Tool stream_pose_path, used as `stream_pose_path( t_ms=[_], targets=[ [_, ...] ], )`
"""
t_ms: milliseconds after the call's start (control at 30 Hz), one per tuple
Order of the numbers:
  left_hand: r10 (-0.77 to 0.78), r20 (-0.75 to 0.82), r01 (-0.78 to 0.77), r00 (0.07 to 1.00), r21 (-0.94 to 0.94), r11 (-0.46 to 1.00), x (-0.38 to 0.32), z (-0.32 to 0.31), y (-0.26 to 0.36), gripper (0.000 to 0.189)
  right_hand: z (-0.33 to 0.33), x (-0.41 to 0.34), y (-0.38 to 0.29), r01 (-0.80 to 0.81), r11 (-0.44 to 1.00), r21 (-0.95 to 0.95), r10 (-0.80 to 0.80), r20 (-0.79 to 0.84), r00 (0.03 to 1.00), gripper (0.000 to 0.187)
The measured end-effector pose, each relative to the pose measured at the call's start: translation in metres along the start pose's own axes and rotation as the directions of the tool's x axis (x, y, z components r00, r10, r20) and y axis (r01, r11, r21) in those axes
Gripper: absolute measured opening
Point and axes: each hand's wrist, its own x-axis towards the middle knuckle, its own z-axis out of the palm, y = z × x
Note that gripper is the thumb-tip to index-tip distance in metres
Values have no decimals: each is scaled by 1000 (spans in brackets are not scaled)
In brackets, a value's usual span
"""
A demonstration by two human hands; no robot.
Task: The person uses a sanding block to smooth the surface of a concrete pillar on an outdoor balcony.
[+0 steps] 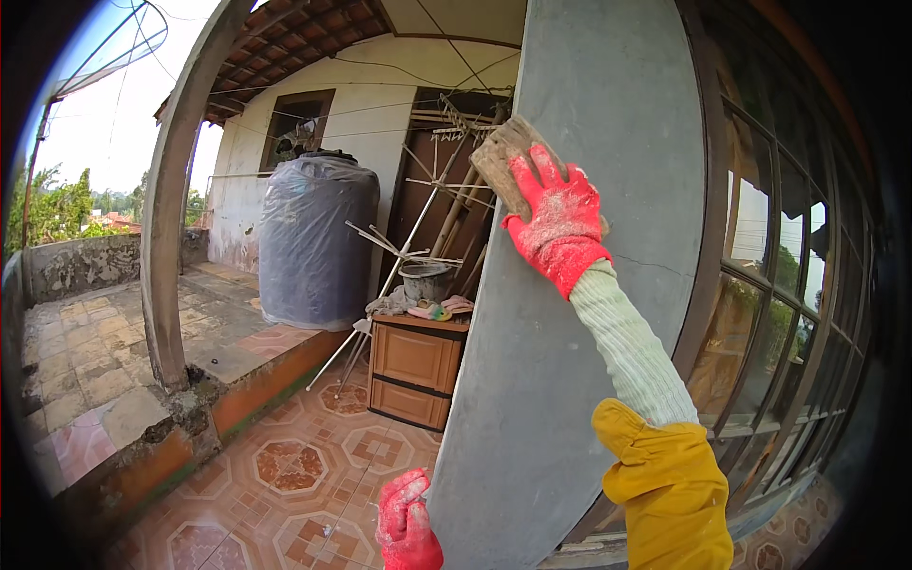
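Note:
My right hand (559, 217), in a red rubber-coated glove with whitish dust on it, grips a weathered wooden block (502, 157). The block lies slantwise against the upper left part of a grey plastered wall (570, 370), at its vertical edge. Below, at the bottom of the view, my left hand (407, 524) wears a matching dusty red glove. Its fingers are loosely curled beside the wall's lower left edge. No object shows in it, but its palm is hidden. A thin crack (648, 263) runs across the wall right of my right wrist.
Right of the wall is a framed glass window (755, 342). Left of it stand a brown drawer cabinet (413, 356) bearing a bucket (425, 281) and sandals (431, 311), a metal drying rack (406, 253), a plastic-wrapped tank (317, 242) and a post (167, 235). Patterned tiles (288, 467) cover the floor.

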Motion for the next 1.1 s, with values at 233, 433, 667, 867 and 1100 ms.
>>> stream_pose_path(
  t_ms=[233, 433, 667, 867, 1100],
  targets=[
    [16, 62, -23, 998, 108, 994, -3, -9, 6, 29, 11, -45, -45, 474, 868, 145, -492, 139, 859, 80],
    [-95, -8, 95, 995, -46, 994, -1, -7, 9, 28, 14, -16, -19, -71, 993, 96, 77, -56, 995, 80],
    [-56, 107, 47, 993, 86, 995, -6, -18, 9, 29, 4, -32, -42, 309, 948, 80, -317, 139, 938, 83],
    [-83, 29, 82, 996, 20, 996, -4, -10, 4, 30, 9, -43, -37, -108, 988, 114, 120, -111, 987, 77],
    [-57, 96, 54, 994, 34, 998, -6, -14, 14, 31, 13, -208, -58, 373, 860, 348, -456, 198, 868, 85]
  ],
)
